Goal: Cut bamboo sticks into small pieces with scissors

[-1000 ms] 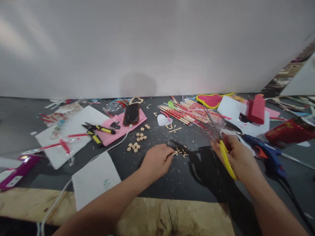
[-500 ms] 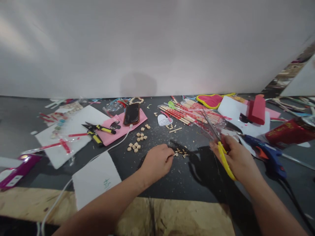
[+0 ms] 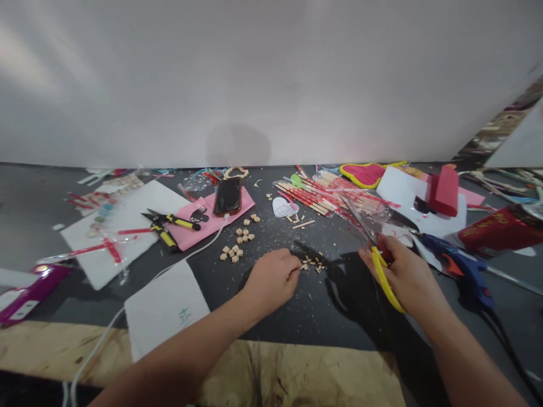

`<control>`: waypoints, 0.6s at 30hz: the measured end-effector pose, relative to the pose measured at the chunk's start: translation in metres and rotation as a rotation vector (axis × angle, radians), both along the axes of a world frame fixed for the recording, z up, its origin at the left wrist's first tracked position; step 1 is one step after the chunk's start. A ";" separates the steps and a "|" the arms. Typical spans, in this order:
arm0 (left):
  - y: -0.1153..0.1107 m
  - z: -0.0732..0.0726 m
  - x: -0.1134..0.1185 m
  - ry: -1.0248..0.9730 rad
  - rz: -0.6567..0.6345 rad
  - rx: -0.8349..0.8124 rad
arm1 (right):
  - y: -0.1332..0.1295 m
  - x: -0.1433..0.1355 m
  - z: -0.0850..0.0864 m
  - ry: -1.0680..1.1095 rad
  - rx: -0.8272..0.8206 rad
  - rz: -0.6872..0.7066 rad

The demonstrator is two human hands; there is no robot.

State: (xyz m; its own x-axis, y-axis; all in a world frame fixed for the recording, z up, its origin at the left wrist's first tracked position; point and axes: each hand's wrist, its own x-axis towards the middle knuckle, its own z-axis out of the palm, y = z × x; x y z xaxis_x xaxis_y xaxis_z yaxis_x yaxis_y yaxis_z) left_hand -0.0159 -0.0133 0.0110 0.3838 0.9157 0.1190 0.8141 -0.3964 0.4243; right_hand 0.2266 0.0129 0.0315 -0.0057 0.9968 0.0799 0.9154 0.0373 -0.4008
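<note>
My left hand rests low over the dark tabletop, thumb and forefinger pinched on a small pale piece of wooden stick. Right beside those fingertips lie several short cut stick pieces. My right hand grips yellow-handled scissors, whose blades point up and away to the left over the table. To the left of my left hand sit several little clusters of glued stick pieces. A few more cut bits and a longer stick lie farther back, near a white paper cutout.
Red-wrapped chopsticks lie at the back. On the left are pliers, a phone with a white cable, and a purple tool. A blue glue gun and a red can stand close to my right hand.
The scissors and my right hand have shifted slightly left. My left hand keeps its place and its pinch.
</note>
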 end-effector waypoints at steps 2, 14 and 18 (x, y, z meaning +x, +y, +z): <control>0.000 0.000 0.000 -0.003 0.003 0.004 | 0.000 0.000 -0.001 -0.004 -0.008 0.002; -0.003 -0.003 0.000 -0.033 -0.023 0.030 | -0.001 -0.002 -0.001 -0.012 -0.018 -0.004; -0.002 -0.004 -0.001 -0.022 -0.030 0.029 | -0.001 -0.002 -0.001 -0.003 -0.019 0.004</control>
State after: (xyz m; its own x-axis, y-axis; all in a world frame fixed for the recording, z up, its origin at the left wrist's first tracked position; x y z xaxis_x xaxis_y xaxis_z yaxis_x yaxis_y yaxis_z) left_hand -0.0166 -0.0156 0.0068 0.4078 0.9000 0.1540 0.7924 -0.4326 0.4301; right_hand 0.2242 0.0118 0.0307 -0.0103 0.9981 0.0604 0.9165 0.0336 -0.3987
